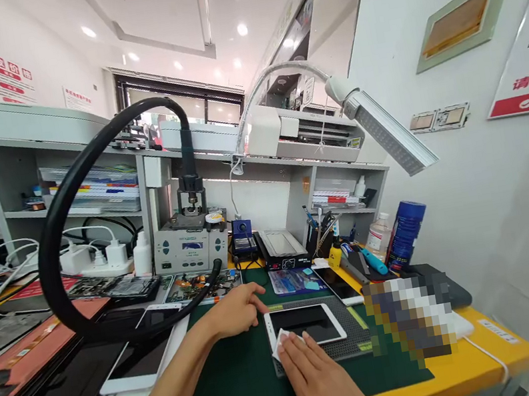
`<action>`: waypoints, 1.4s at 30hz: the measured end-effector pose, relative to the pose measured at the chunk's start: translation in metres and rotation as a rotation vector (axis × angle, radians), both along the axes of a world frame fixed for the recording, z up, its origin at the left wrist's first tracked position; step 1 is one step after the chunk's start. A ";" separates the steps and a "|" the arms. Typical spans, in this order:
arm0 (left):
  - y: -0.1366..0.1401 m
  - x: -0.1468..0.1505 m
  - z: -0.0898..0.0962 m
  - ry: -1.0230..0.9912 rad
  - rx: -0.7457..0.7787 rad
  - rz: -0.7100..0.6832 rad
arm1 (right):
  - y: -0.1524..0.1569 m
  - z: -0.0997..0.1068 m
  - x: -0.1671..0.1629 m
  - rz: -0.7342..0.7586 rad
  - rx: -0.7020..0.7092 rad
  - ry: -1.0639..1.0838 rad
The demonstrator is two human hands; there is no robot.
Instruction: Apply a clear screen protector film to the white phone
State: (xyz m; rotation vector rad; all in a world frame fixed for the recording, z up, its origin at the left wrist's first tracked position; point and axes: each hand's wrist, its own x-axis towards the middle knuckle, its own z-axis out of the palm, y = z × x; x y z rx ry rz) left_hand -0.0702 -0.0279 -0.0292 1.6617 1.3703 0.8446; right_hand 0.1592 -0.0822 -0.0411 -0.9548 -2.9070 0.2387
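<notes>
White tissue (277,344) under our flat right hand (319,377) at the phone's (307,322) near-left corner, left hand (237,309) spread by its far-left, so we're probably mid-wipe and want light pressure next.

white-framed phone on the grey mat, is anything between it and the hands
Yes, a white wipe lies under the fingers of the right hand, over the near left part of the white-framed phone. Nothing visible stands between the phone and the left hand.

A phone (310,320) lies on a pad (351,327) atop a mat (240,384).
</notes>
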 end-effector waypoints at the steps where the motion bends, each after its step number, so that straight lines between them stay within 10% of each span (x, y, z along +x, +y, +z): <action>1: 0.001 0.000 0.000 -0.017 -0.009 0.010 | -0.001 0.001 -0.004 0.007 -0.002 0.005; 14: 0.007 0.002 -0.004 -0.046 0.086 0.163 | 0.028 0.013 -0.036 -0.103 -0.065 0.084; 27: 0.006 0.000 -0.004 0.039 0.154 0.174 | 0.057 0.023 0.045 -0.357 -0.003 0.021; 42: 0.008 -0.004 0.001 -0.027 0.291 0.370 | 0.039 0.012 0.073 -0.304 0.075 0.014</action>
